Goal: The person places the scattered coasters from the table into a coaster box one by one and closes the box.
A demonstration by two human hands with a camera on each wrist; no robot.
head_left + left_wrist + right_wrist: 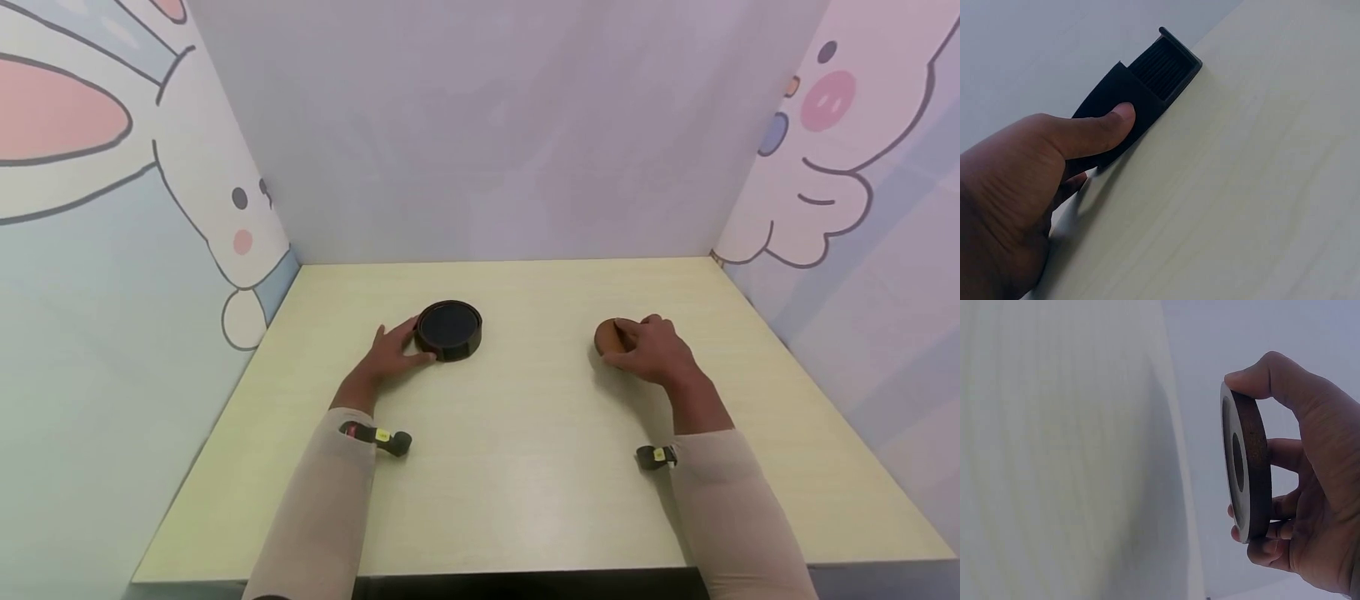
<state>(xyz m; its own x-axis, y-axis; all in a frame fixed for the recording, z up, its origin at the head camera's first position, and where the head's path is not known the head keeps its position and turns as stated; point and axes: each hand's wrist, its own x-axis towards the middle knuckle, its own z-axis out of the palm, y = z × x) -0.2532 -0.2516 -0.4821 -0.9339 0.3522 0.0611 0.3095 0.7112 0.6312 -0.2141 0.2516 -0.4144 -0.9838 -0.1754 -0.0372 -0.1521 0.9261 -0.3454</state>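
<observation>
On the table's left half stands a low, round black holder [449,327] with a recessed top. My left hand [392,353] grips its left side, thumb at the near edge. The left wrist view shows the holder [1110,94] with a cut-out in its wall and ridges inside; the thumb lies flat on its outer side. My right hand [656,352] holds a round brown coaster [608,338] on the right. In the right wrist view the coaster [1258,465] is tilted on edge above the table, pinched between thumb and fingers, its underside showing a pale ring around a dark centre.
The pale wooden table [510,467] meets a plain grey back wall [495,133]. Side walls with cartoon animals, a rabbit [217,192] on the left, stand at both sides. Black wrist cameras [395,442] hang under both sleeves.
</observation>
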